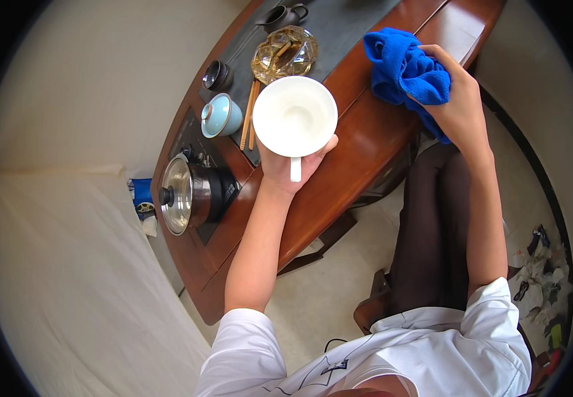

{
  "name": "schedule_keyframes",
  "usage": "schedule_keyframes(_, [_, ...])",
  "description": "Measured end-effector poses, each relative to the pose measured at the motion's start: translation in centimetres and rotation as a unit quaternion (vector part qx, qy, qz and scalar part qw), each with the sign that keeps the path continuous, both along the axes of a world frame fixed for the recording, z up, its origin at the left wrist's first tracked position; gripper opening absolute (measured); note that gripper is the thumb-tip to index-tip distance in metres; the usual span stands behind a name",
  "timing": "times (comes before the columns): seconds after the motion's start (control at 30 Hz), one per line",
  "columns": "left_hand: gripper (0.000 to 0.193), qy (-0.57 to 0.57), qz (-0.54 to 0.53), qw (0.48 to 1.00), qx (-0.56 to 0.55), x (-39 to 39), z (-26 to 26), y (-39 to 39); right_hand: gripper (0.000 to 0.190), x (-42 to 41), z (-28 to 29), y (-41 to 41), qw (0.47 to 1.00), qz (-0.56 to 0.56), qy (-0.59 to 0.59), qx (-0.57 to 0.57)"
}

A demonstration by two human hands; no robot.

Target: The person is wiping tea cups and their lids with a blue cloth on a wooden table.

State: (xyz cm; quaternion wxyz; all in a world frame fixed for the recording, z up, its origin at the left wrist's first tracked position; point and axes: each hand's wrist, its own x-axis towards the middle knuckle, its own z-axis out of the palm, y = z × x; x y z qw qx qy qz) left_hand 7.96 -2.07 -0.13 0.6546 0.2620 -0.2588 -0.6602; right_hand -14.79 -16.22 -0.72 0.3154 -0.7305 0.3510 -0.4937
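Note:
My left hand holds a white cup by its underside, over the near side of the wooden tea table. The cup's mouth faces the camera, its handle points towards me, and no contents show inside. In my right hand, beyond the table's edge on the right, is a bunched blue cloth; part of it hangs down below the palm. Just past the cup lie wooden tongs and an amber glass ashtray with a brown stick-like piece in it.
A light-blue lidded bowl, small dark cups and a dark pitcher stand on the table. A steel pot with a glass lid sits at its left end. Mixed litter lies at the lower right.

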Motion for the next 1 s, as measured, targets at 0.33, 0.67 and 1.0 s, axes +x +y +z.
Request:
schedule_keyframes(0.33, [0.059,-0.063,0.104,0.990,0.075,2.1,-2.5,1.3,0.045,-0.5,3.1,3.5,0.881,0.337,-0.255,0.211])
schedule_keyframes(0.67, [0.050,-0.103,0.205,0.967,0.110,-0.3,-0.4,0.5,0.048,-1.5,3.1,2.2,0.928,0.262,-0.154,0.213])
schedule_keyframes(1.0, [0.056,-0.079,0.182,0.978,0.065,-0.8,0.1,0.7,0.044,-1.3,1.7,0.7,0.979,0.184,0.002,0.084])
